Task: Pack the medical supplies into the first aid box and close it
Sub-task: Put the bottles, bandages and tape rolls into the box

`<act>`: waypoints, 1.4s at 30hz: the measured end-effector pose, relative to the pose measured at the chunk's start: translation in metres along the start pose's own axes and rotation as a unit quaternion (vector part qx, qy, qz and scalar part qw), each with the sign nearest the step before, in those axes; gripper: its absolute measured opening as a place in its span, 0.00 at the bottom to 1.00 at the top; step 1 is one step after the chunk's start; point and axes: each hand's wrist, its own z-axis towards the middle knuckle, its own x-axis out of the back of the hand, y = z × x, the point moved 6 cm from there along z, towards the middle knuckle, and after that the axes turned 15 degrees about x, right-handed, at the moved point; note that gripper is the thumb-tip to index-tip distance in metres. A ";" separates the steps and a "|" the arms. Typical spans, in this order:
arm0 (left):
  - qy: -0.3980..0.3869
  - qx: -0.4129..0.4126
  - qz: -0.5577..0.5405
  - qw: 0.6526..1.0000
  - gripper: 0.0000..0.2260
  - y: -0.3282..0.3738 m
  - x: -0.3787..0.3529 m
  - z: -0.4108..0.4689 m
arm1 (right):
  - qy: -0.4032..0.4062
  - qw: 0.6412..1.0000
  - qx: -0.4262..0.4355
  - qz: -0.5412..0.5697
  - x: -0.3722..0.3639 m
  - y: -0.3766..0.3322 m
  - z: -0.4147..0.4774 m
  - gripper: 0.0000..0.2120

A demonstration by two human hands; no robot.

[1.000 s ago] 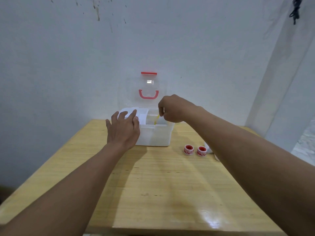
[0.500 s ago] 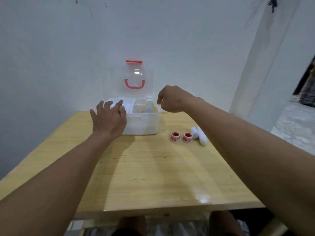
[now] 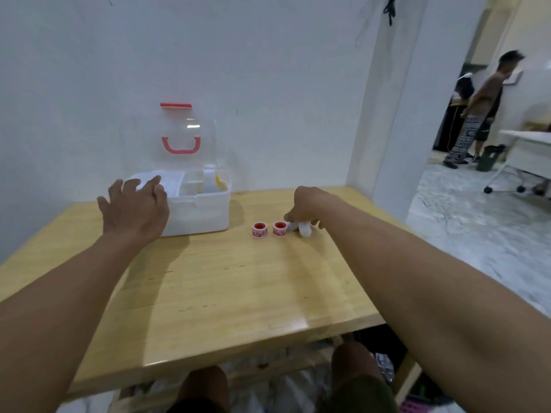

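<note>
The white first aid box [image 3: 205,213] stands at the back of the wooden table [image 3: 226,293], its clear lid [image 3: 179,135] with a red handle upright against the wall. A white bottle [image 3: 209,180] stands inside it on the right. My left hand [image 3: 135,208] rests flat on the box's front left corner, fingers spread. Two red-and-white tape rolls [image 3: 269,229] lie side by side right of the box. My right hand [image 3: 304,208] reaches down over two white tube-shaped items [image 3: 301,227] beside the rolls, fingers curled onto them; whether they are gripped is unclear.
A white wall runs behind the table, with a pillar [image 3: 396,120] at the back right. Beyond it, a person [image 3: 477,111] stands on a tiled floor near a white desk [image 3: 524,144]. My knees [image 3: 351,365] show under the table's front edge.
My right hand has left the box, where it set a bottle, and moved right and down to the white items beside the tape rolls. The view has swung right. My left hand stays on the box.
</note>
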 end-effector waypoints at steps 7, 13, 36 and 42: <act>0.008 0.001 -0.014 1.000 0.23 0.001 0.001 0.000 | 0.020 0.999 0.001 0.044 -0.004 0.005 0.013 0.12; 0.014 -0.003 -0.016 1.000 0.23 0.000 0.000 0.002 | 0.024 0.999 0.007 0.024 -0.008 0.008 0.017 0.17; 0.008 0.008 -0.029 1.000 0.23 -0.003 0.006 -0.002 | 0.121 0.954 0.276 0.009 0.082 -0.140 0.015 0.24; 0.028 -0.007 -0.052 0.998 0.22 -0.007 0.006 0.002 | 0.077 0.945 0.314 -0.052 0.063 -0.176 0.028 0.20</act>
